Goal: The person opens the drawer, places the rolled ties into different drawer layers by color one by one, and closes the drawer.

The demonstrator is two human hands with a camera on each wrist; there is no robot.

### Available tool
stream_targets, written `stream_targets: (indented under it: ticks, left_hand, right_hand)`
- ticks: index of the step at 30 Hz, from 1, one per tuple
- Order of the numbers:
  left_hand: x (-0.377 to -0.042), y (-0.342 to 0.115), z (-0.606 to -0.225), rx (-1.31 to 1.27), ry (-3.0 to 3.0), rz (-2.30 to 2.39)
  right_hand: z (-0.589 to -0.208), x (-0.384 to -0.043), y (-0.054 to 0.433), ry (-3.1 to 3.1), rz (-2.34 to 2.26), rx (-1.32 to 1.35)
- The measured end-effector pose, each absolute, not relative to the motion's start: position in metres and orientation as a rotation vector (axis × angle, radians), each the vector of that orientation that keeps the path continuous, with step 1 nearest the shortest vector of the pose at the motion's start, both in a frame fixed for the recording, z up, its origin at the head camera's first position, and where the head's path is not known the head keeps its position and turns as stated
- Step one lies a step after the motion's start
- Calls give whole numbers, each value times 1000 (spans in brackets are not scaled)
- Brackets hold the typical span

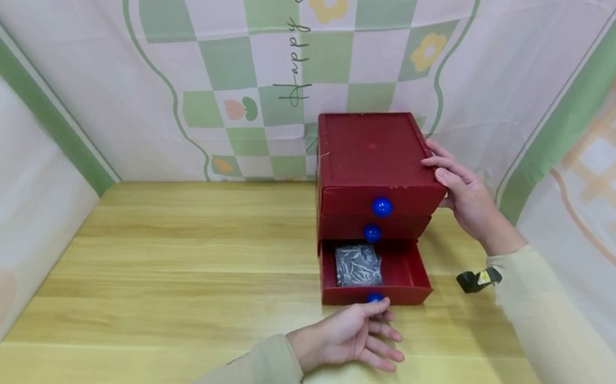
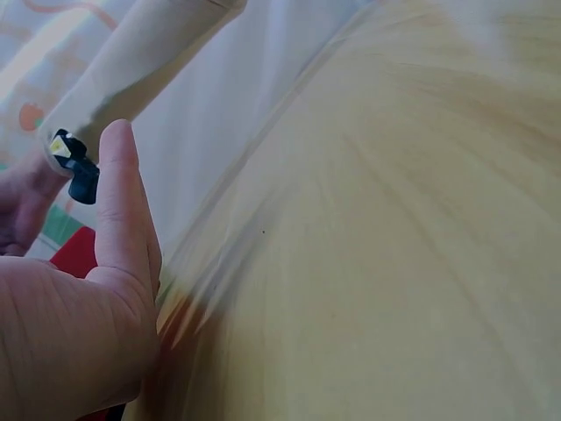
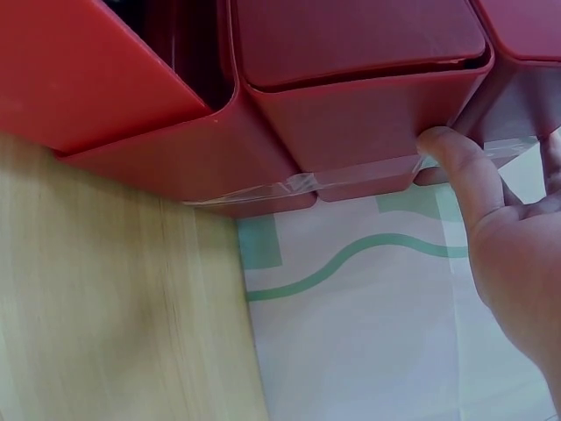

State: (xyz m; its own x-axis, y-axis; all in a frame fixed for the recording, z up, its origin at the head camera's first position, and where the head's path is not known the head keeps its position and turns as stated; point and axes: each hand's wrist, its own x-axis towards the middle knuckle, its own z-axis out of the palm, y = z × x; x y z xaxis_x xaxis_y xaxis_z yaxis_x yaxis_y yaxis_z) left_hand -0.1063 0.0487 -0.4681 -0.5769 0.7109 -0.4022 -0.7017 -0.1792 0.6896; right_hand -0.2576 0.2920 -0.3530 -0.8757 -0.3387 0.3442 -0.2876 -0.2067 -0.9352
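A dark red drawer cabinet stands on the table with its bottom drawer pulled out. Inside lies a folded grey cloth-like piece with a pale leaf pattern. My left hand is in front of that drawer, thumb right at its blue knob, the other fingers spread loosely below. In the left wrist view the thumb stands straight. My right hand rests against the cabinet's right side near the top edge. The right wrist view has its thumb pressing the red side wall.
The two upper drawers, with blue knobs, are closed. Clear tape runs along the cabinet's side. A patterned curtain hangs behind, and more cloth borders both sides of the wooden table.
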Motion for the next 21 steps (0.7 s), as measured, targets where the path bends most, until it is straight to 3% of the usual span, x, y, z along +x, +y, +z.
stream_targets:
  ticks: [21]
  left_hand:
    - [-127,44,-463,-28,1132,1926]
  right_hand:
    - [-353,-256,292,1952,-2289,-781]
